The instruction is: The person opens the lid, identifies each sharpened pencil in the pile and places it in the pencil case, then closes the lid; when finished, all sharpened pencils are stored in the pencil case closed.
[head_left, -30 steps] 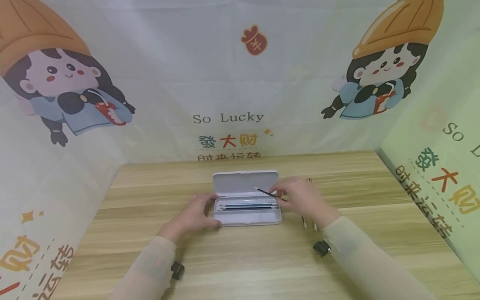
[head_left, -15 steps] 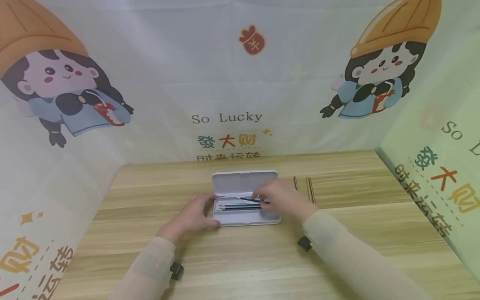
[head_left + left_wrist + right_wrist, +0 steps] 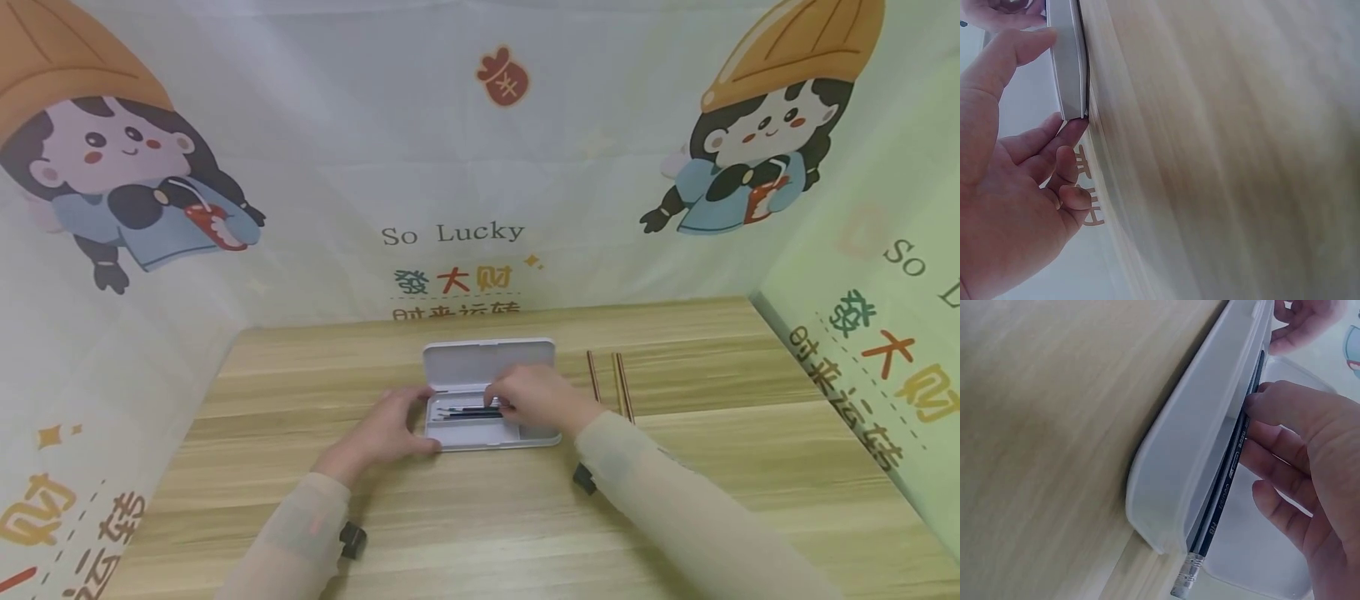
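A white pencil case [image 3: 472, 437] lies on the table with its lid [image 3: 468, 365] raised at the back. My left hand [image 3: 382, 429] grips its left end, thumb at the front corner and fingers at the back corner; the left wrist view shows the thumb against the case wall [image 3: 1069, 69]. Over the case, my right hand [image 3: 540, 396] pinches a dark pencil [image 3: 1227, 478] between thumb and fingers. That pencil runs lengthwise along the case, its eraser end past the near edge in the right wrist view. Several pencils [image 3: 450, 414] lie in the rear compartment, partly hidden by the right hand.
Right of the case, several reddish-brown pencils [image 3: 624, 383] lie on the wooden table [image 3: 465, 525], their near ends hidden by the right arm. A printed cloth [image 3: 337, 167] hangs behind and on both sides. Each wrist carries a small black camera [image 3: 352, 540].
My right hand has moved left and down with the dark pencil, from the case's right end to over its rear compartment. The left hand stays at the left end.
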Demonstrator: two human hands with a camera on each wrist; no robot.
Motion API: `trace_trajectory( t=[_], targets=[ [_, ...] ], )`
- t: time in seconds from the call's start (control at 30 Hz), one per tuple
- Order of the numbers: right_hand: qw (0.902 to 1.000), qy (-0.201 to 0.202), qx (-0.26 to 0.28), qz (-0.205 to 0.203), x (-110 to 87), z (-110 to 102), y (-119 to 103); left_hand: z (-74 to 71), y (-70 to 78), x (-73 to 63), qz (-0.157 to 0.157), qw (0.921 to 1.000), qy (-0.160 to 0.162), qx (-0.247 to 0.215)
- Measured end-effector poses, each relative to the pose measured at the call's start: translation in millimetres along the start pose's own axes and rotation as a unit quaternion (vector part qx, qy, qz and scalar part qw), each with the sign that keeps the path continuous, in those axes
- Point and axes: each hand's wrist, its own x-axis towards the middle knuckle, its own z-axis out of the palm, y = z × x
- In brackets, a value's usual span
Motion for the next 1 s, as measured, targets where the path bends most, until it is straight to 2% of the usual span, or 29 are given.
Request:
trace_trajectory(
  t=[0.47, 1.0],
  targets=[
    [0.9995, 0.007, 0.031, -0.006, 10.9, 8, -3, 0.0, -2.5, 0.7, 0.019, 0.9998, 0.005, 0.009],
    [0.9995, 0.01, 0.03, -0.01, 17.6, 12, -9, 0.5, -2.8, -0.1, 0.014, 0.9999, 0.007, 0.005]
  ],
)
